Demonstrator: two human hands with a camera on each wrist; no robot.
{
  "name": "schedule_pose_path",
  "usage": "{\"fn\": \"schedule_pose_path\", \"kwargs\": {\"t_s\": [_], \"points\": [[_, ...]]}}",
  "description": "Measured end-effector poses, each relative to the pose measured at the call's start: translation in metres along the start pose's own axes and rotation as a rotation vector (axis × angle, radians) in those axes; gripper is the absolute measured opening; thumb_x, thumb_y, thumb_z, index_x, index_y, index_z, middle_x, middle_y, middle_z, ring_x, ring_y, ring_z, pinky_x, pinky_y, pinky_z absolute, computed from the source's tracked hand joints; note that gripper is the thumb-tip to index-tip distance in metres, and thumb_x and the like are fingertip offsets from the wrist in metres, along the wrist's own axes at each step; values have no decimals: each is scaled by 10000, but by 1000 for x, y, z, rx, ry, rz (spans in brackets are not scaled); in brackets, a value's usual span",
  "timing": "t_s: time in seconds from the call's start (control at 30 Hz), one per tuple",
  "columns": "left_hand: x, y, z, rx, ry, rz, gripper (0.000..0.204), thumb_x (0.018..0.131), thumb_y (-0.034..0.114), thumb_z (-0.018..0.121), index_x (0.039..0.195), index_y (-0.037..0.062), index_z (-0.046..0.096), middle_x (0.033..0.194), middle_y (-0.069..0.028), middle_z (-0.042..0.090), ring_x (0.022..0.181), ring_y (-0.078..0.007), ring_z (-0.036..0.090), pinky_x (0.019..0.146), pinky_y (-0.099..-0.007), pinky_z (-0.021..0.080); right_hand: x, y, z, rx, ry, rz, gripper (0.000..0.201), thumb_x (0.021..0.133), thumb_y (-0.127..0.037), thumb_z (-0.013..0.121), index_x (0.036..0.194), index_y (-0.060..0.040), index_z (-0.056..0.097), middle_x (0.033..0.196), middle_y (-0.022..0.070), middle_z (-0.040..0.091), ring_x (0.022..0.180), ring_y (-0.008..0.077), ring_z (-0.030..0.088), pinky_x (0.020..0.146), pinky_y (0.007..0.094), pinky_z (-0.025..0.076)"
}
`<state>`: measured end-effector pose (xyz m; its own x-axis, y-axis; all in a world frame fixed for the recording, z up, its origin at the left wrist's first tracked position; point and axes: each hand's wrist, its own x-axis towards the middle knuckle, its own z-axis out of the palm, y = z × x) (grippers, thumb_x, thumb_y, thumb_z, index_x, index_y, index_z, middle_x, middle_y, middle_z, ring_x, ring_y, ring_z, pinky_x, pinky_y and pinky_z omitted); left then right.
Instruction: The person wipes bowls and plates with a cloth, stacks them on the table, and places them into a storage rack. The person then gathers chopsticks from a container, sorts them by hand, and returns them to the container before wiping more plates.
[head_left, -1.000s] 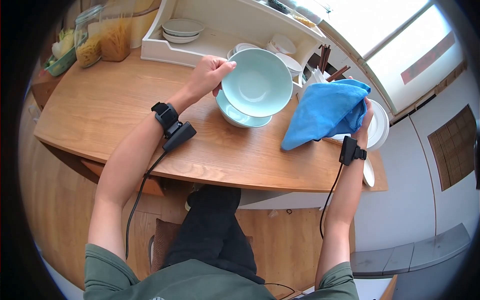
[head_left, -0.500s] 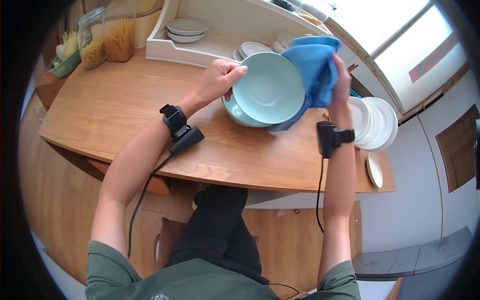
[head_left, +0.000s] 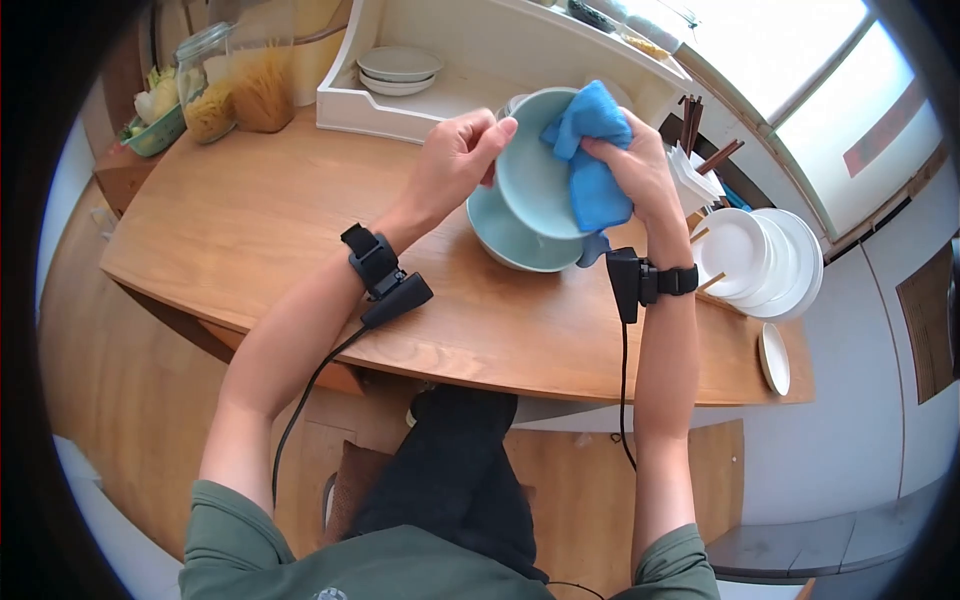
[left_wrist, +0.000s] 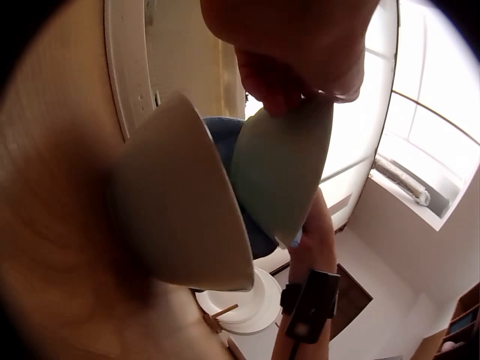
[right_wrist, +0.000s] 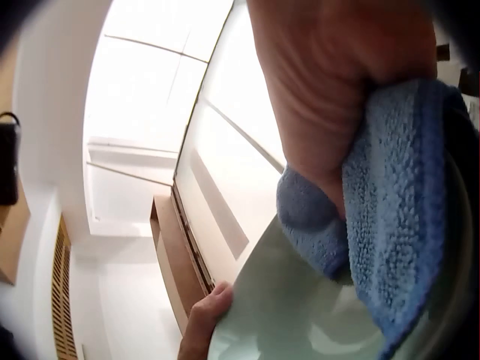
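My left hand (head_left: pixel 455 165) pinches the left rim of a pale green-blue bowl (head_left: pixel 535 180), which is tilted with its inside toward me. A blue cloth (head_left: pixel 600 195) is bunched in my right hand (head_left: pixel 645 170), pressed against the bowl's inside at its right edge. Part of the cloth also shows behind the bowl. In the right wrist view the terry cloth (right_wrist: pixel 394 202) lies over the rim, and the left thumb (right_wrist: pixel 202 319) shows on the far edge. A second matching bowl (head_left: pixel 510 240) sits on the table, partly hidden below the held one.
White plates (head_left: pixel 740 260) stand in a rack at right, near a small oval dish (head_left: pixel 773 358) at the table edge. Behind are a white holder with chopsticks (head_left: pixel 700 165) and a white shelf (head_left: pixel 350 105) with stacked dishes (head_left: pixel 400 65). Pasta jars (head_left: pixel 262 80) stand at far left.
My right hand has swung left with the cloth, first behind the bowl's right side, then onto its inside. My left hand keeps the bowl up, its face now turned slightly more sideways.
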<state>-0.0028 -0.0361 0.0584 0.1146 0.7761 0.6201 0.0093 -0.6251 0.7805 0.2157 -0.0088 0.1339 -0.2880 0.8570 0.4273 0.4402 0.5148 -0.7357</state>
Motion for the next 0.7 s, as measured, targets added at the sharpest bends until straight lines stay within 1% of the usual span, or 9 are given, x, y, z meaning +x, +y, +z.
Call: {"fn": "schedule_pose_path", "kwargs": {"t_s": [0.03, 0.07, 0.2, 0.3, 0.33, 0.47, 0.53, 0.6, 0.7], "points": [[2, 1, 2, -124, 70, 70, 311, 953, 342, 521, 908, 36, 545, 787, -32, 569, 692, -68, 563, 587, -220, 486, 1, 1, 0, 10, 6, -6, 356, 771, -21, 669, 1117, -4, 584, 955, 61, 654, 858, 154, 620, 804, 289, 501], [3, 4, 3, -220, 33, 41, 485, 926, 383, 558, 1231, 33, 417, 1114, -116, 524, 982, -145, 553, 795, -296, 506, 4, 2, 1, 210, 105, 62, 315, 780, -20, 664, 1087, -4, 593, 945, 64, 653, 839, 151, 623, 766, 290, 512], [1, -4, 16, -439, -85, 51, 851, 878, 266, 646, 1458, 93, 48, 1315, -175, 353, 1177, -254, 458, 995, -374, 398, 13, 8, 11, 549, 225, 69, 261, 800, -18, 659, 1052, -6, 592, 938, 72, 649, 805, 145, 627, 690, 285, 527], [-6, 4, 16, -151, 2, 81, 799, 877, 219, 635, 1453, 114, 91, 1333, -151, 339, 1199, -237, 436, 1004, -350, 383, 15, 6, 31, 509, 228, -8, 310, 771, -29, 679, 1060, 9, 575, 948, 92, 646, 845, 167, 621, 738, 294, 511], [-10, 5, 15, -264, 45, -87, 720, 859, 122, 585, 1429, 123, 145, 1265, -110, 392, 1109, -187, 465, 944, -314, 409, 16, 5, 33, 352, 216, -88, 335, 751, -42, 689, 1057, 19, 568, 943, 105, 645, 856, 176, 618, 757, 300, 504], [-7, 6, 6, -190, 10, -170, 654, 813, 46, 528, 1383, 110, 215, 1159, -71, 437, 984, -136, 467, 852, -281, 426, 22, 2, 22, 95, 179, -209, 386, 706, -77, 700, 1047, 23, 548, 949, 153, 649, 901, 248, 631, 791, 349, 497], [-9, -3, 7, -272, 132, -138, 324, 791, 44, 537, 1111, 36, 489, 1005, -39, 540, 939, -135, 500, 802, -259, 410, 23, -6, 16, 24, 170, -280, 376, 709, -73, 691, 1046, 13, 547, 954, 164, 652, 914, 273, 638, 794, 364, 498], [-10, -6, 3, -282, 98, -170, 313, 784, 41, 533, 1094, 36, 492, 1004, -41, 537, 934, -138, 504, 808, -267, 407, 20, -18, 11, -96, 165, -382, 348, 698, -24, 629, 1033, -2, 538, 925, 220, 645, 927, 366, 626, 799, 388, 494], [-10, -1, 2, -329, 78, -199, 284, 756, 22, 516, 1039, 28, 501, 923, -24, 526, 842, -118, 490, 755, -261, 399, 20, -34, 5, -260, 117, -402, 377, 718, -11, 639, 1078, -19, 530, 910, 196, 639, 900, 356, 618, 790, 379, 485]]}}
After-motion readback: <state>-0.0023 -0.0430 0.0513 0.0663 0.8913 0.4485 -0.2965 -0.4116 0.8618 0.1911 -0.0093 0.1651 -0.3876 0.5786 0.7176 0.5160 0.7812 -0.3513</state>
